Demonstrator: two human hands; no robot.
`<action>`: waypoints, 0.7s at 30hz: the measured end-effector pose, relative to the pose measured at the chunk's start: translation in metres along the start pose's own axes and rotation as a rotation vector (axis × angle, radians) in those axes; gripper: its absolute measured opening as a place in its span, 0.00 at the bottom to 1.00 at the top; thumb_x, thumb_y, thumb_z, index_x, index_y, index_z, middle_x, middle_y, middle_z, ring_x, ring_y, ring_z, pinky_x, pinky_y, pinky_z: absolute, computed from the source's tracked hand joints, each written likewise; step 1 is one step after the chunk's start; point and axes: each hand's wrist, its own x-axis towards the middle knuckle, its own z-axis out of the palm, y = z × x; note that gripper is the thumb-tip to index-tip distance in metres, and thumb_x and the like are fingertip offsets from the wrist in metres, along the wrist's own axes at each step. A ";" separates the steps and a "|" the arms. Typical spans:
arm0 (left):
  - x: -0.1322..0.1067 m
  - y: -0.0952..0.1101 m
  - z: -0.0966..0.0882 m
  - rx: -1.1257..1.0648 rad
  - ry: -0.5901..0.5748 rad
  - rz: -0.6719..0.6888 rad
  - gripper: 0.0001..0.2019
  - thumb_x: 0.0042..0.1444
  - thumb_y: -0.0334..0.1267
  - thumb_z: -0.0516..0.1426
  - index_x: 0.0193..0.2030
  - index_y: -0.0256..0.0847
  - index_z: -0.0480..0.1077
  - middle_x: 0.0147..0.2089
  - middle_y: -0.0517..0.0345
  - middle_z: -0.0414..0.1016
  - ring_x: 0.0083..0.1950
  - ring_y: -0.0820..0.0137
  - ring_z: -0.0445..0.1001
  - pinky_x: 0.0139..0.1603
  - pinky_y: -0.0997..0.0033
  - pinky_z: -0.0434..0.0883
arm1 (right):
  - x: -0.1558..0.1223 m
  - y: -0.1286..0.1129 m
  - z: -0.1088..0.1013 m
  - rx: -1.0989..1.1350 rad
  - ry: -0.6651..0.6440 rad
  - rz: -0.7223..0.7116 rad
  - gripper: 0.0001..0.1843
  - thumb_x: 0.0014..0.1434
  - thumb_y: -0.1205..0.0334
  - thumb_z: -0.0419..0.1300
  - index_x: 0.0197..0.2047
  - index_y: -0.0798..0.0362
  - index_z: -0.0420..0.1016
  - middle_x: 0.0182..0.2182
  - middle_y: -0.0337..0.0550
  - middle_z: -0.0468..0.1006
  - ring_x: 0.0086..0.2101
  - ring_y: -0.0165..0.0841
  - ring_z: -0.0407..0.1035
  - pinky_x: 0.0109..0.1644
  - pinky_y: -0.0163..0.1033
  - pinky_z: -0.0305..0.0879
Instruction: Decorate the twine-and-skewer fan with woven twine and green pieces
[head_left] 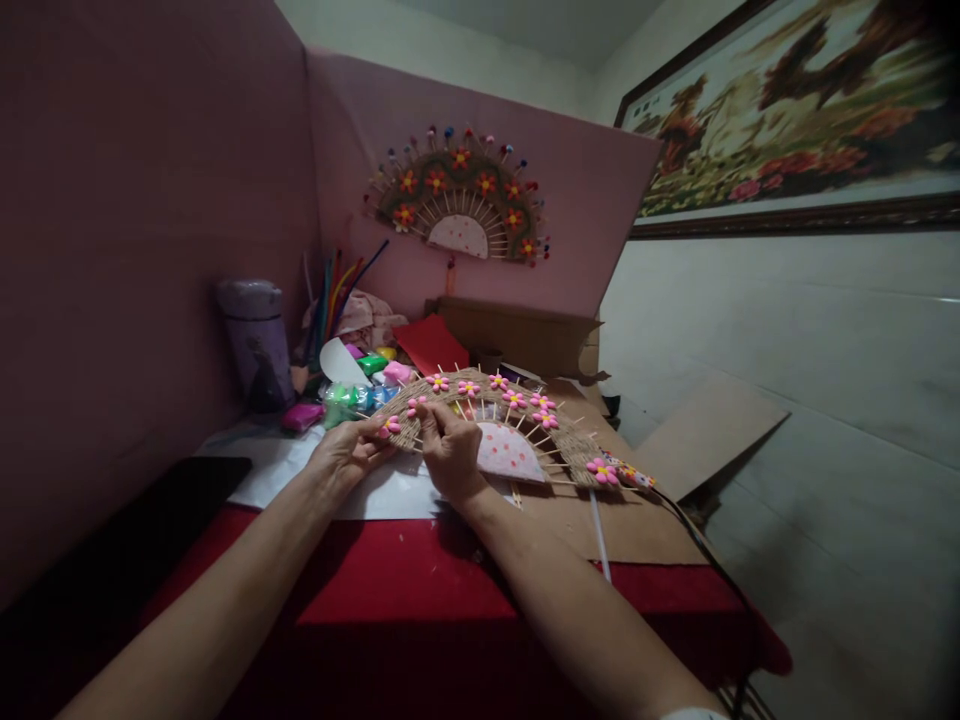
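Note:
A half-round fan [577, 446] of wooden sticks and twine-wrapped band is tilted up above the table, with pink flowers [514, 399] with yellow centres along its band. Its inner half-circle [510, 452] is white with red spots. My left hand [349, 455] is closed around the fan's left end, beside one pink flower. Fingers curled, my right hand [454, 450] grips the band a little further right, its thumb against another pink flower [415, 406]. The fingertips behind the band are hidden.
A finished-looking fan with orange flowers [460, 158] hangs on the pink board [585, 200]. Clay packets [349, 400], a purple bottle [257, 345] and coloured pipe cleaners [341, 290] stand at the back left. A glue gun [630, 472] and its cable lie right, on cardboard [652, 535].

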 end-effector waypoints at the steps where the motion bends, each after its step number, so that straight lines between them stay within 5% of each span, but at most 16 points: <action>1: 0.000 0.000 0.000 -0.017 0.014 -0.002 0.05 0.52 0.21 0.55 0.32 0.32 0.69 0.24 0.53 0.73 0.20 0.72 0.71 0.26 0.69 0.76 | 0.000 0.000 0.000 -0.004 0.001 0.020 0.18 0.65 0.53 0.50 0.36 0.52 0.79 0.22 0.39 0.78 0.22 0.27 0.68 0.28 0.32 0.53; 4: 0.001 0.001 0.000 -0.050 0.043 -0.016 0.09 0.60 0.31 0.51 0.28 0.35 0.66 0.20 0.57 0.68 0.19 0.72 0.70 0.23 0.67 0.75 | -0.001 -0.001 -0.001 -0.033 -0.008 0.017 0.19 0.65 0.54 0.48 0.35 0.52 0.78 0.21 0.39 0.78 0.21 0.28 0.68 0.27 0.32 0.53; 9: 0.002 0.001 0.001 -0.076 0.032 -0.025 0.14 0.62 0.37 0.49 0.26 0.36 0.64 0.18 0.60 0.65 0.17 0.74 0.66 0.20 0.72 0.72 | -0.007 -0.007 -0.002 0.057 -0.260 -0.437 0.14 0.63 0.57 0.52 0.36 0.50 0.78 0.28 0.40 0.82 0.27 0.28 0.73 0.33 0.31 0.58; 12: 0.004 0.001 0.000 -0.079 0.025 -0.024 0.15 0.63 0.39 0.48 0.26 0.36 0.64 0.19 0.58 0.65 0.18 0.72 0.67 0.18 0.73 0.70 | -0.012 -0.011 -0.001 0.112 -0.349 -0.524 0.15 0.62 0.55 0.53 0.33 0.51 0.78 0.25 0.39 0.81 0.25 0.28 0.72 0.31 0.32 0.58; 15: 0.005 0.001 -0.001 -0.085 0.034 -0.031 0.16 0.64 0.39 0.45 0.26 0.36 0.64 0.19 0.58 0.66 0.18 0.72 0.68 0.20 0.72 0.71 | -0.013 -0.012 -0.001 0.240 -0.306 -0.330 0.15 0.62 0.55 0.52 0.32 0.51 0.77 0.24 0.38 0.79 0.24 0.27 0.70 0.31 0.32 0.59; 21: 0.001 0.001 0.001 -0.083 0.072 -0.046 0.16 0.64 0.39 0.45 0.27 0.37 0.64 0.22 0.54 0.71 0.23 0.69 0.73 0.26 0.67 0.75 | 0.000 -0.008 0.001 0.382 0.078 0.206 0.09 0.61 0.61 0.51 0.39 0.53 0.72 0.30 0.41 0.76 0.30 0.31 0.68 0.36 0.35 0.63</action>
